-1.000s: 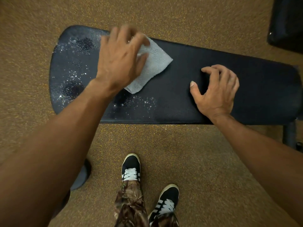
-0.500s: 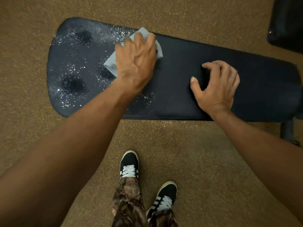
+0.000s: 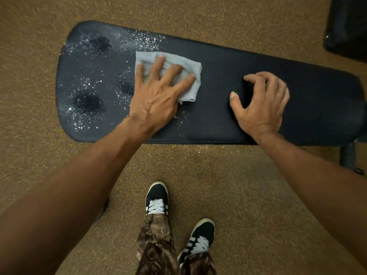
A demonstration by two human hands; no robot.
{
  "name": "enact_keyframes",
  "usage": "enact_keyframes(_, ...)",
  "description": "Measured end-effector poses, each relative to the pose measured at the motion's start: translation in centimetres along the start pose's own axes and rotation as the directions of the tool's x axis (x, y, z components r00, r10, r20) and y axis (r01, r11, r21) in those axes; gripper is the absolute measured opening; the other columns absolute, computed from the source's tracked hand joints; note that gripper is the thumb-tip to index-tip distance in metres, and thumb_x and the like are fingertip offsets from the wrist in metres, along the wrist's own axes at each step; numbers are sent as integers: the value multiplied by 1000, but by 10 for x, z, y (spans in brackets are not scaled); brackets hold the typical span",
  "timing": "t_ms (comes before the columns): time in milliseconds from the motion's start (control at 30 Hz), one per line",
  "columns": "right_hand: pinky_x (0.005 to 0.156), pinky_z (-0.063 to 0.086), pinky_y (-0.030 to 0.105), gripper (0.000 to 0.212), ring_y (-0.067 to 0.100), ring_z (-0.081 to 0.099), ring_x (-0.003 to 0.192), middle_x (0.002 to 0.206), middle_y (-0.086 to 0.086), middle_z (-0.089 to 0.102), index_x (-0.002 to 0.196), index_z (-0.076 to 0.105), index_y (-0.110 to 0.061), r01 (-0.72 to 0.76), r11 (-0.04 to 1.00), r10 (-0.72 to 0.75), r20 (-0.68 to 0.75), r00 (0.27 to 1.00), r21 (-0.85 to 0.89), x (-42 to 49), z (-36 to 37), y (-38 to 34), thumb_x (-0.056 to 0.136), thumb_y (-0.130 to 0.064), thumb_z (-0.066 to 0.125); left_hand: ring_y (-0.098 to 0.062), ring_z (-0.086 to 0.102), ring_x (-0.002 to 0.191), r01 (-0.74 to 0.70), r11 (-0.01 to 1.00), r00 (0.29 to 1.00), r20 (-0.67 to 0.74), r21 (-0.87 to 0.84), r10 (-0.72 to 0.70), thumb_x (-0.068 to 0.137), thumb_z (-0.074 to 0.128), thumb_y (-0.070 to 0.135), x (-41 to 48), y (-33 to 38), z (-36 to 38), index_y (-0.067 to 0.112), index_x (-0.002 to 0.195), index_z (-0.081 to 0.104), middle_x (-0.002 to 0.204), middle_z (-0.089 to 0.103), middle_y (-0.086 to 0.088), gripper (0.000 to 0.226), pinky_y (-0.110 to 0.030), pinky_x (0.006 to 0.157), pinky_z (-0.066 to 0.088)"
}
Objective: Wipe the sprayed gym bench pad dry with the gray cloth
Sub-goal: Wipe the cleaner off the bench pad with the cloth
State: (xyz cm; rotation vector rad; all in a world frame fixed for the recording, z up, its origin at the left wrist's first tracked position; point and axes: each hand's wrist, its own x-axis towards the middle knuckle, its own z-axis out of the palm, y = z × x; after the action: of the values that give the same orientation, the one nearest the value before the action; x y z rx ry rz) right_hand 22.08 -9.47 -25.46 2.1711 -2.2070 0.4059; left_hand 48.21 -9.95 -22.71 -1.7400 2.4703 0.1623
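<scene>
Left hand flat w/ fingers spread, pressing gray cloth onto black bench pad, center-left of frame, not gripping it. Spray droplets cover pad's left end, left of cloth. Right hand empty, fingers curled, resting on dry pad center-right. Black sneakers on brown floor, bottom center.

Dim, warm, yellowish light fills the frame; spray droplets at 11 o'clock glint white under overhead light. The tabletop reads nearly black with little surface detail. Wide-angle bending curves its edges, and the floor smears with blur towards 9 o'clock; the centre stays fairly sharp
</scene>
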Motion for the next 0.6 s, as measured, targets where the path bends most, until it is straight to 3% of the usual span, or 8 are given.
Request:
enact_keyframes(100, 112, 29, 48, 51, 27, 44, 126, 131, 4, 50, 126, 54, -25, -1, 1000, 1, 9, 1000, -9, -1, 0, 0, 88, -60, 49, -52, 7, 149, 0, 1000, 997, 71, -5, 0, 95, 39, 27, 5, -8, -2, 48, 153, 19, 168, 13, -2, 65, -74, 114, 13)
enact_keyframes(300, 113, 28, 48, 51, 27, 43, 127, 131, 5, 50, 126, 53, -25, -4, 1000, 4, 14, 1000, 0, 0, -2, -2, 88, -60, 50, -47, 10, 151, -40, 999, 992, 117, 20, 37, 106, 26, 11, 7, -11, -12, 36, 160, 6, 170, 6, -4, 63, -53, 118, 26)
enact_keyframes(467, 113, 28, 48, 52, 26, 43, 127, 131, 4, 49, 126, 53, -25, -10, 1000, 10, 20, 1000, -6, -1, -1, -2, 88, -61, 49, -38, 15, 153, 46, 998, 995, 95, -36, -42, 106, 28, 10, -6, -7, -18, 26, 161, 14, 168, 16, -5, 60, -48, 113, 34)
enact_keyframes(600, 113, 29, 48, 52, 26, 43, 127, 131, 4, 50, 126, 53, -26, -8, 1000, 8, 13, 1000, -3, 0, -1, -1, 88, -61, 48, -35, 26, 150, 226, 962, 974, 65, -153, -218, 99, 43, 10, -34, 2, -13, 24, 156, 32, 163, 31, -4, 60, -52, 96, 49)
